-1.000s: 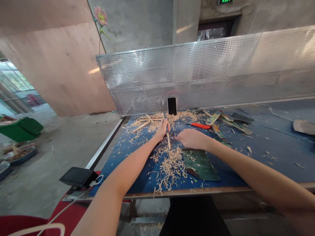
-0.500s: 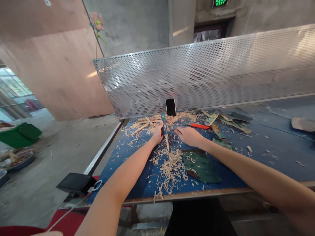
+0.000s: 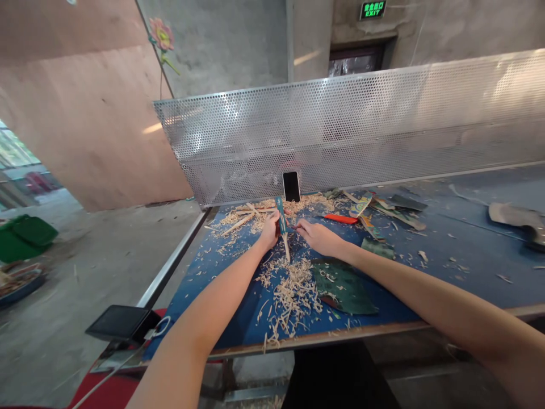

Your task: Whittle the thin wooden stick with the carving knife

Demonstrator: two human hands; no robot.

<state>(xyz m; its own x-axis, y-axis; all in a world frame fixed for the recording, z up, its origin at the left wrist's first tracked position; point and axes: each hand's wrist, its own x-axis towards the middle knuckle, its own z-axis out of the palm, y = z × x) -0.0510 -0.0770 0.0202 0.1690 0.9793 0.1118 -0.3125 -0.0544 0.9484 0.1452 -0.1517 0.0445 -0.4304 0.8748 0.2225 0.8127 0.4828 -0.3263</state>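
My left hand (image 3: 269,230) is closed around a teal, patterned piece (image 3: 281,216) with a pale wooden stick (image 3: 286,248) extending from its lower end. Just to the right, my right hand (image 3: 315,236) is closed in a pinch on a small, thin dark tool (image 3: 293,227), whose tip is close to the teal piece. Curly wood shavings (image 3: 296,292) lie in a heap below both hands on the blue tabletop (image 3: 238,301). A dark green sheet (image 3: 351,292) rests under my right forearm.
A phone (image 3: 292,186) leans against the perforated metal screen (image 3: 264,130). An orange-red knife handle (image 3: 340,218) and painted scraps (image 3: 394,213) lie to the right. A black device (image 3: 121,324) with a white cable sits at the table's left corner.
The view has shifted slightly, so most things appear a little further left. My right hand has moved slightly closer to the teal piece, and the thin tool's tip now meets its edge.
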